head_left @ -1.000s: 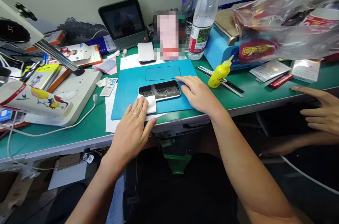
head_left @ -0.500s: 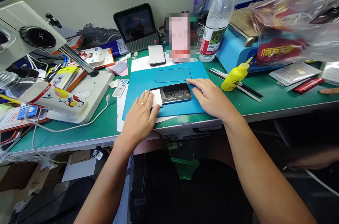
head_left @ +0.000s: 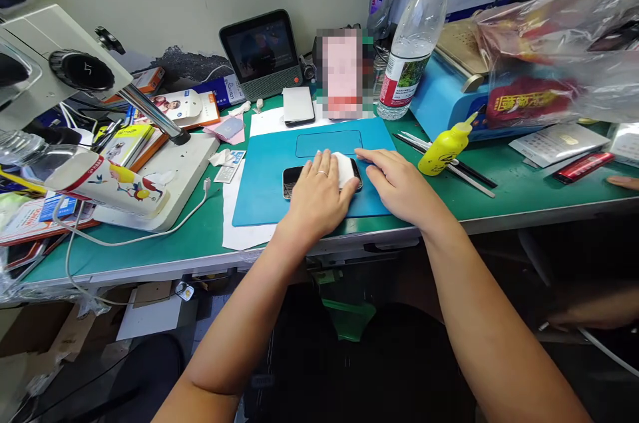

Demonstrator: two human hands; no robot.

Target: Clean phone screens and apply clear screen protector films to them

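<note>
A smartphone (head_left: 289,184) with a dark, glossy screen lies flat on the blue mat (head_left: 264,210). My left hand (head_left: 322,193) is over its middle and right part, fingers straight and close together, pressing a white wipe (head_left: 345,171) against the screen. The wipe shows between my fingers and thumb. My right hand (head_left: 394,183) rests on the mat beside the phone's right end, fingers stretched out and nothing in them. Its index fingertip is near the phone's upper right corner; whether it touches the phone I cannot tell.
To the right stand a yellow squeeze bottle (head_left: 444,148), thin sticks and a red-capped water bottle (head_left: 407,70). Behind the mat are a white box (head_left: 298,105) and a small screen (head_left: 262,53). A microscope stand (head_left: 164,183) and white cable are left. Another person's hand (head_left: 623,182) shows at far right.
My left hand has slid the white wipe rightward along the phone, from its left end to its right part. The phone's left end is now uncovered. My right hand stays in place.
</note>
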